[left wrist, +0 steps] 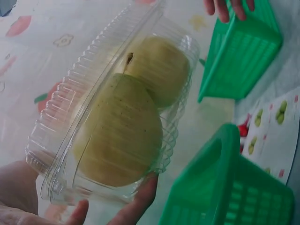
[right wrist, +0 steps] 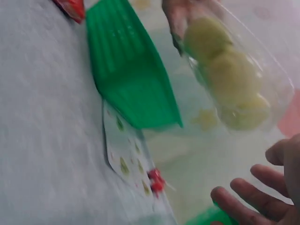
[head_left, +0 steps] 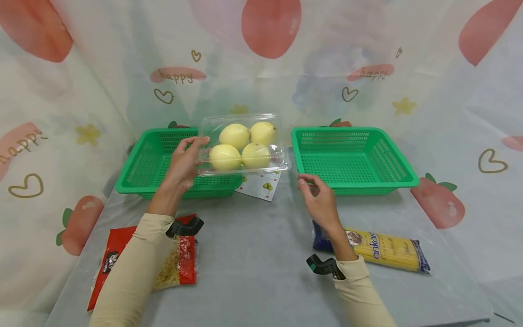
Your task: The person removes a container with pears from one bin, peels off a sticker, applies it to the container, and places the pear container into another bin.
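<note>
Four pears in a clear box point(head_left: 242, 144) hang over the left basket point(head_left: 140, 167), left hand point(head_left: 185, 163) pinching its flimsy end; the left wrist view suggests supporting underneath, the right wrist view shows the right hand point(right wrist: 267, 199) relaxed, empty.

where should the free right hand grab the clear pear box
At its right short edge, coming in from the right: the left hand already grips the left end of the clear pear box, leaving that flat rim bare and nearest the open right hand.
</note>
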Demonstrator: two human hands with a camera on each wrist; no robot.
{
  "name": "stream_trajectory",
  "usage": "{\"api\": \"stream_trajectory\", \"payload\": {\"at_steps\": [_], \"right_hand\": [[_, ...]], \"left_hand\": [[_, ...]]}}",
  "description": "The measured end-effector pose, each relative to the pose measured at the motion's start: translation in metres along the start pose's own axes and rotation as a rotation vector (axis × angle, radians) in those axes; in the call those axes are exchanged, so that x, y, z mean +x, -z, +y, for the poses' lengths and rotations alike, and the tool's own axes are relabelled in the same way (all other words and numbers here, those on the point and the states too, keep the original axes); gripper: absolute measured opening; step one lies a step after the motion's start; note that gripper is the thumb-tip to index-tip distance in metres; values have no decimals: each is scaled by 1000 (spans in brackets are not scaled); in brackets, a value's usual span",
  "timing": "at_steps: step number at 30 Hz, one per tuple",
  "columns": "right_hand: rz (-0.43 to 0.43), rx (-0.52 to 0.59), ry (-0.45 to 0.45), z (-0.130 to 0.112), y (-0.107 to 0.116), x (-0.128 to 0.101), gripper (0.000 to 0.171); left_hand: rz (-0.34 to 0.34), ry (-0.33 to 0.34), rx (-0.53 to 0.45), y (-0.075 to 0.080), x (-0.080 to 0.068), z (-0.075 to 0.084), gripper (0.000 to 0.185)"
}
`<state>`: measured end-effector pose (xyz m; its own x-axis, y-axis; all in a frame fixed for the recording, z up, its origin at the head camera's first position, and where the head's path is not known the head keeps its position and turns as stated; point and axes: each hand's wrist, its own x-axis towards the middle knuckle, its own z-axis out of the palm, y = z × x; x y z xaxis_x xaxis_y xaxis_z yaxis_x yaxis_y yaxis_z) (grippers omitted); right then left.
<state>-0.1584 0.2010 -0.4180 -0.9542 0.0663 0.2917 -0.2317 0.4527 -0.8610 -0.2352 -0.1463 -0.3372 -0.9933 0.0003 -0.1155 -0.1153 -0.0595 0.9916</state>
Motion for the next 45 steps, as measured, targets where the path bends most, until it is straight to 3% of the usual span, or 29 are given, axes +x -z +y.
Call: {"api": "stream_trajectory", "payload": {"at_steps": [7,12,18,21,27,30,37,41,45], "right_hand": [[235,123,-224,35,57,-8,46],[385,213,-381,57,82,-10,44],[397,418,-522,71,98,-7,41],[392,524,-534,75,100,-3,40],[405,575,-519,77,99,0,30],[411,560,-513,78,101,1,31],[434,547,-505,77,99,3,32],[441,555,-510,78,98,3,31],[446,572,-507,79,98,3,31]], "left_hand": [[-19,-20,-18,-40,9,-2,48],[-26,-7,-71,-77,16,-4,51],[-25,14,-88,-124,28,-6,53],[-38,20,-95,-145,33,-7,51],[-60,27,-91,-170,39,-11,51],[-68,23,-90,-171,39,-11,50],[-63,26,-35,-137,21,-10,53],[-90,37,-32,-114,-6,-19,53],[-90,74,-8,-93,-47,-40,54]]}}
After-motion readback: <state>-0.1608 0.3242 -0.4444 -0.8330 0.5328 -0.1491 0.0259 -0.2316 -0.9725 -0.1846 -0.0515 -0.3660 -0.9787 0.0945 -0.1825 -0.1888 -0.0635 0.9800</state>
